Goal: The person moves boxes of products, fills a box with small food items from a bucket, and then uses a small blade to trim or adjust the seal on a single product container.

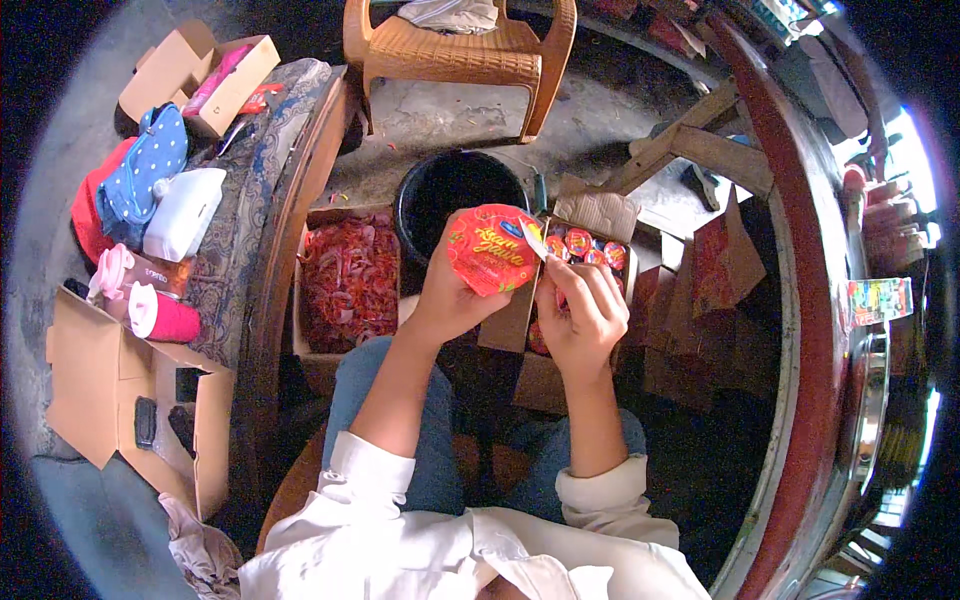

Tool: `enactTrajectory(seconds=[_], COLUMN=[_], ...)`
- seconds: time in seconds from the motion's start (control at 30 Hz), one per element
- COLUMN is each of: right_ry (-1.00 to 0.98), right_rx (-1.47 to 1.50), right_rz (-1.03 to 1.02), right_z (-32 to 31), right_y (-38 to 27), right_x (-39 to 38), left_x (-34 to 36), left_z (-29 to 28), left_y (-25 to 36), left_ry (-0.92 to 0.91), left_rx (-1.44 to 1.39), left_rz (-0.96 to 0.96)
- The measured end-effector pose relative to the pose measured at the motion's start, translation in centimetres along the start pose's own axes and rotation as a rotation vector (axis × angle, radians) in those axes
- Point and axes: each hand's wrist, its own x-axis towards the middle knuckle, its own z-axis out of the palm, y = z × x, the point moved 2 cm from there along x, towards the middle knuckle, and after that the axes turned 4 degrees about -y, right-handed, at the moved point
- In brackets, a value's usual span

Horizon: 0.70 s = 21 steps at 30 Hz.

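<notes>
My left hand [447, 300] is wrapped round a drink cup with a round red printed lid [493, 262], held up before me with the lid facing me. My right hand [585, 315] is closed in a pinch on a thin, pale, pointed blade [533, 240], which looks like a small knife. The blade lies against the right edge of the red lid. Beneath my right hand, a cardboard box [545, 385] holds several red-lidded cups [580, 243]. A black bucket [410, 195] stands beyond my left hand, partly hidden by it.
To the left, a box of red plastic strips [350, 275] sits beside a patterned bench [262, 150]. On the bench lie a blue dotted pouch [150, 165], a white case [186, 213] and a pink tumbler [168, 315]. A brown woven chair [450, 50] stands ahead; a red-edged table [815, 300] curves along the right.
</notes>
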Motion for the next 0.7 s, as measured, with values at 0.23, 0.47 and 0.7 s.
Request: enactTrajectory(seconds=[0.23, 0.47, 0.7], right_ry=[-0.041, 0.06, 0.121], right_rx=[-0.006, 0.122, 0.221], right_rz=[0.029, 0.184, 0.307], right_z=[-0.3, -0.4, -0.4], right_y=[0.2, 0.7, 0.5], right_x=[0.1, -0.1, 0.0], left_x=[-0.3, -0.1, -0.6], left_z=[0.8, 1.0, 0.8], left_y=[-0.5, -0.8, -0.5], left_ry=[-0.04, -0.049, -0.027], left_rx=[-0.037, -0.018, -0.197], left_rz=[-0.04, -0.004, -0.118])
